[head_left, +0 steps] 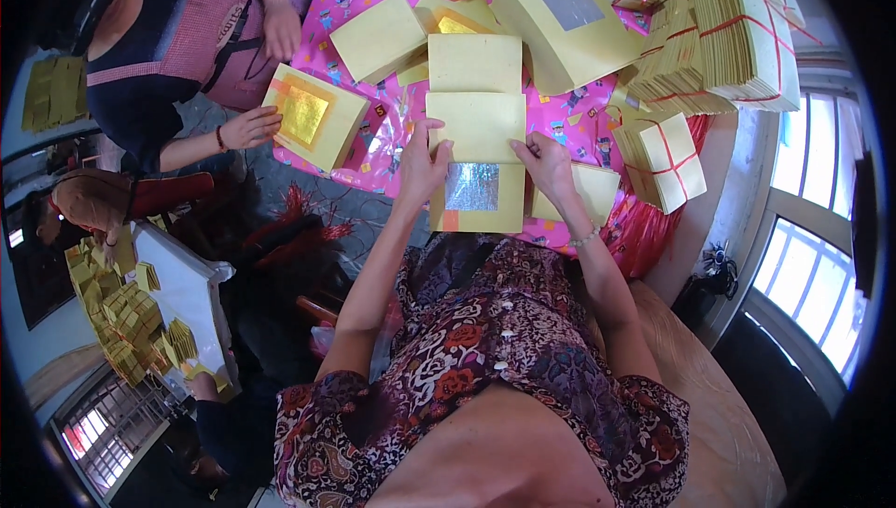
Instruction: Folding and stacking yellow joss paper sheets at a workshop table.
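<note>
A plain yellow sheet of joss paper [476, 127] lies in front of me, between my two hands. My left hand [426, 164] pinches its left edge, thumb near the lower corner and fingertip higher up. At the lower right corner my right hand [549, 164] is closed on the same sheet, thumb and index finger together. Partly under it, nearer to me, shows joss paper with a silver foil square [471, 188]. Beyond it lies another plain yellow sheet [474, 62]. Beside my right hand rests a plain yellow stack [583, 192].
Stacks of joss paper [560, 18] cover much of the pink patterned table [383, 139]. Bundles tied with red string [742, 41] rise at the right. On the left a co-worker's hand [250, 128] touches a gold-foil stack [313, 118]. Others sit at a white table [177, 275].
</note>
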Tool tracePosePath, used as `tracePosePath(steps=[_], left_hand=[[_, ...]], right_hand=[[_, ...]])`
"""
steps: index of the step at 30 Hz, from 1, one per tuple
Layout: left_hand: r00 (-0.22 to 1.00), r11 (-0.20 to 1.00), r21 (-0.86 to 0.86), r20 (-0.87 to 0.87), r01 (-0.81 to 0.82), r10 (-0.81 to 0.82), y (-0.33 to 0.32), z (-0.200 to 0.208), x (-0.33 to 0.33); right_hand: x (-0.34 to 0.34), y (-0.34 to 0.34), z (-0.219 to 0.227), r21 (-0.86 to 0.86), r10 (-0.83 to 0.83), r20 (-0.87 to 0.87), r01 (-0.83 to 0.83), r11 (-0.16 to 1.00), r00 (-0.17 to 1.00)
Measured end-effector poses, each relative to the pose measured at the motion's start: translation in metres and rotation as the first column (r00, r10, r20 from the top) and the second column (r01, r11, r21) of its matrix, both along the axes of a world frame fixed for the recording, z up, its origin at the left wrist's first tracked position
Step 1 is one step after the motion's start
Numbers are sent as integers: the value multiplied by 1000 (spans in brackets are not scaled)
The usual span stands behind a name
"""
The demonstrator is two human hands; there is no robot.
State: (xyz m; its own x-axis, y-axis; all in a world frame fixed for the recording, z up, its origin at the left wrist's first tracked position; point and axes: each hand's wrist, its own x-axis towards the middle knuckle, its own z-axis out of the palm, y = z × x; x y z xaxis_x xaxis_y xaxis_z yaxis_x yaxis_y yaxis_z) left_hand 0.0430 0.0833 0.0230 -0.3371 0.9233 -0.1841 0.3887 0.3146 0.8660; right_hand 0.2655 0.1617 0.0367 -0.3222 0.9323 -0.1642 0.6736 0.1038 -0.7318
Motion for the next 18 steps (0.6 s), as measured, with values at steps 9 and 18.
tracePosePath(steps=[9, 18], left_hand=[[795, 963, 240, -605, 120, 52, 7, 2, 25], [887, 966, 158, -447, 207, -117, 20, -2, 32]], right_hand=[[1, 5, -6, 26, 10, 119, -13, 1000, 993], [0, 16, -21, 42, -4, 175, -4, 999, 985]])
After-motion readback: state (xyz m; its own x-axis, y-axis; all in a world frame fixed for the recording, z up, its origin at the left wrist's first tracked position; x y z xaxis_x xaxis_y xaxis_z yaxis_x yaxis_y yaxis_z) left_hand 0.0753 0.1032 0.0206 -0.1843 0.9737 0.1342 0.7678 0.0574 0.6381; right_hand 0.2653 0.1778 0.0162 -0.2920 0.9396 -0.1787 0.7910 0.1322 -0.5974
